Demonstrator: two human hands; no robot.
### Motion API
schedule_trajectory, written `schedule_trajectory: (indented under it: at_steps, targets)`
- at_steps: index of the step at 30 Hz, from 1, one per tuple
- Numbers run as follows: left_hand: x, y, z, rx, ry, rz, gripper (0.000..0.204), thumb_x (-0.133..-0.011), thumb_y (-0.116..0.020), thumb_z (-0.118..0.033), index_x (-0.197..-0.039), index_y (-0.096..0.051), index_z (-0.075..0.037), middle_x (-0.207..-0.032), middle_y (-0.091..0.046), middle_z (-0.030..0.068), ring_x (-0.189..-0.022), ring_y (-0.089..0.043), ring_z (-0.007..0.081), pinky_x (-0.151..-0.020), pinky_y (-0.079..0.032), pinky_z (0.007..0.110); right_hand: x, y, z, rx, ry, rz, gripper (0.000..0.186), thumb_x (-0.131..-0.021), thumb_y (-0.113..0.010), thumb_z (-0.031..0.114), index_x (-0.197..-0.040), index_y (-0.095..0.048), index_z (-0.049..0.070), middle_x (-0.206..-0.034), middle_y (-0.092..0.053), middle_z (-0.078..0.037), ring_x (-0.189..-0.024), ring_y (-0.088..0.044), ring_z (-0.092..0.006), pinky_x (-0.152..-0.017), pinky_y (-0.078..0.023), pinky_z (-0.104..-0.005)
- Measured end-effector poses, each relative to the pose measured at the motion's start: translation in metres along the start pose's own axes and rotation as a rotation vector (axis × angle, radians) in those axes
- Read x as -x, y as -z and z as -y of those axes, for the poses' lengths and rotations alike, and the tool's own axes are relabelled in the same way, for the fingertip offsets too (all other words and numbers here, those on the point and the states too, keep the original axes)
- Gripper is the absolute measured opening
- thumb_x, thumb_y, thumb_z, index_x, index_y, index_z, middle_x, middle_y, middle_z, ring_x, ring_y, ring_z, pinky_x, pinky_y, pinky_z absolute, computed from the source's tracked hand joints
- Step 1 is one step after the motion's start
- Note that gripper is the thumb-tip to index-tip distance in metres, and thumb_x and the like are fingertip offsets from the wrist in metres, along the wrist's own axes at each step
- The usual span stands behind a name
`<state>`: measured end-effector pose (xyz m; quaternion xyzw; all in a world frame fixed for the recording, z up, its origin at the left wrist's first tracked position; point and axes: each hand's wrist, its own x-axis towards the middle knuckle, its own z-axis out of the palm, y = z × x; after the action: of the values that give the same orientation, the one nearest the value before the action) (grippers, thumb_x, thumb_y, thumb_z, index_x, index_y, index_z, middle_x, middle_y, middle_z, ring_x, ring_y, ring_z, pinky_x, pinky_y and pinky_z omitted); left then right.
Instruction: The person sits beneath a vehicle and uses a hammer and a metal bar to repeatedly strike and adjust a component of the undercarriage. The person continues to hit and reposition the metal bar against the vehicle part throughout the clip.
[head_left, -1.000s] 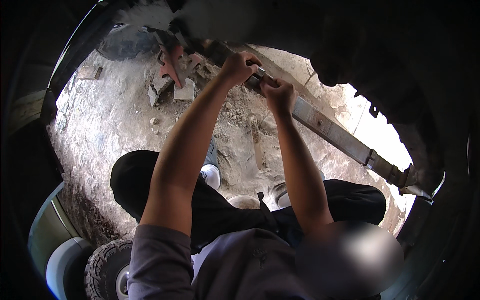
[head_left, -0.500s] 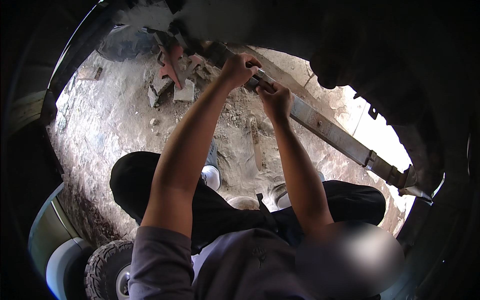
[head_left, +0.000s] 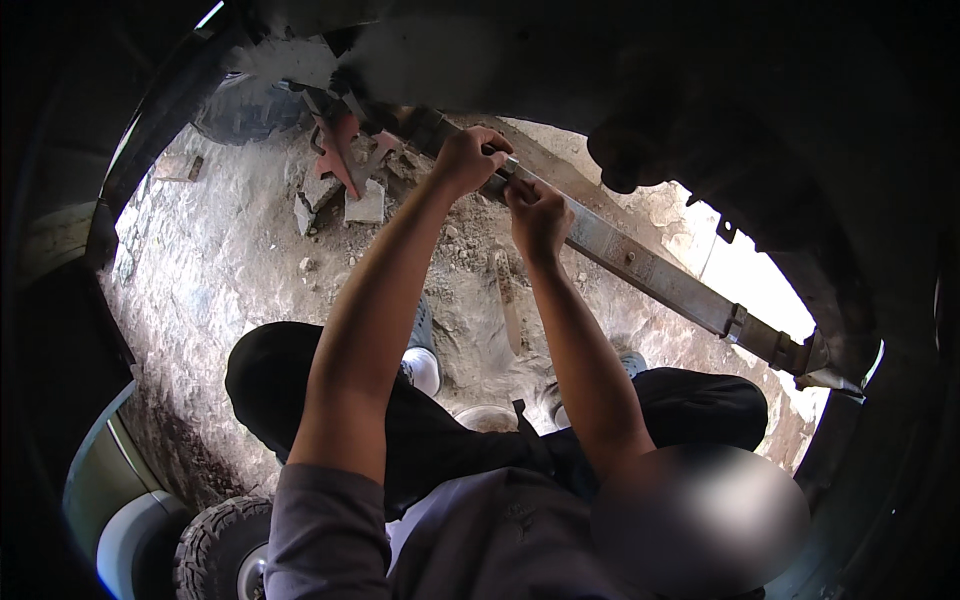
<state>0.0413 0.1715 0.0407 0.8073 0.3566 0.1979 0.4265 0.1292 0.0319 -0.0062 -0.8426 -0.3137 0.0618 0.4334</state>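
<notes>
A long grey metal bar (head_left: 650, 270) runs slantwise from the upper middle to the right, with a clamp-like band near its right end. My left hand (head_left: 470, 163) is closed at the bar's upper part, thumb and fingers bent together. Just below and to the right of it, my right hand (head_left: 540, 218) is closed too, its fingers curled against the bar. Between the two hands shows a small silver metal piece (head_left: 511, 164). Its kind, and how each hand grips it, are hidden by the fingers.
Dark vehicle underside parts (head_left: 620, 155) hang overhead. A red metal stand (head_left: 340, 155) and broken blocks (head_left: 365, 203) lie at the upper left. On the dirt floor is a flat strip (head_left: 508, 300). A tyre (head_left: 225, 550) sits at lower left.
Both hands and the bar appear slightly lower and further left in the picture, the floor items shifting down too. The hands keep their closed hold at the same part of the bar.
</notes>
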Motion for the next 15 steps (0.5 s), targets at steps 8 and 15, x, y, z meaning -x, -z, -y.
schedule_trajectory:
  at_steps: [8,15]
  targets:
    - [0.007,0.001,-0.005,-0.029,-0.01,-0.044,0.017,-0.088,-0.072,-0.017,-0.102,-0.079,-0.011,-0.112,-0.075,0.0119,-0.107,-0.072,0.028,-0.095,-0.055,0.038,0.094,0.004,-0.022,-0.233,0.034,-0.031,0.016,-0.085,-0.083,0.018,-0.098,-0.079,0.01,-0.088,-0.073,-0.012,-0.078,-0.069,-0.029,-0.075,-0.054,-0.0416]
    - [0.019,-0.006,-0.004,0.062,-0.003,-0.174,0.014,-0.089,-0.07,-0.012,-0.1,-0.079,-0.012,-0.106,-0.074,0.0103,-0.106,-0.071,0.0297,-0.094,-0.055,0.039,0.167,-0.006,-0.056,-0.193,-0.19,0.167,0.024,-0.092,-0.075,0.023,-0.109,-0.076,0.006,-0.099,-0.075,-0.016,-0.094,-0.072,-0.0347,-0.088,-0.054,-0.0414]
